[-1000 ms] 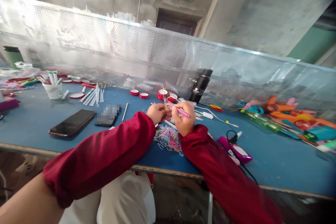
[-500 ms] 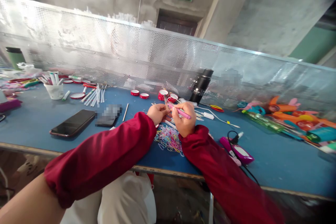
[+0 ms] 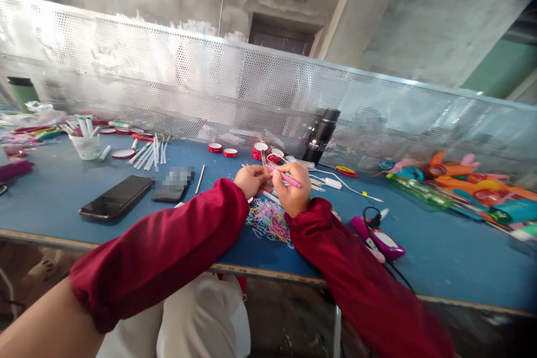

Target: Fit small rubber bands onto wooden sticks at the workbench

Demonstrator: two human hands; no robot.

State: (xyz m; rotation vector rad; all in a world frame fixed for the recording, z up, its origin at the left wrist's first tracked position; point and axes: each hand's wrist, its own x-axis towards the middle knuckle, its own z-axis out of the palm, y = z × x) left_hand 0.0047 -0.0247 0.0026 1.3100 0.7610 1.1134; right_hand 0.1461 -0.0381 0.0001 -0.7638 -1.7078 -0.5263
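My left hand (image 3: 250, 180) is closed in a pinch on a narrow flat brownish stick (image 3: 264, 160) that points up. My right hand (image 3: 296, 187) is wrapped round a pink pen-like tool (image 3: 290, 180), its front end close to the stick and my left fingertips. Whether the two touch cannot be made out, since my fingers cover the meeting place. Under my hands lies a pile of small coloured rubber bands (image 3: 271, 221). Just beyond them stand small red round tins (image 3: 259, 150) with white insides.
A phone (image 3: 117, 197) and a dark flat item (image 3: 173, 185) lie to the left, near a cup of pens (image 3: 86, 146). A black bottle (image 3: 322, 137), a white cable (image 3: 333, 184), a purple device (image 3: 380, 238) and orange-and-green items (image 3: 457, 184) are on the right. A perforated metal screen (image 3: 226, 84) backs the table.
My right hand and the pink tool have shifted very slightly to the left. Both hands keep the same hold, and the view has moved a little.
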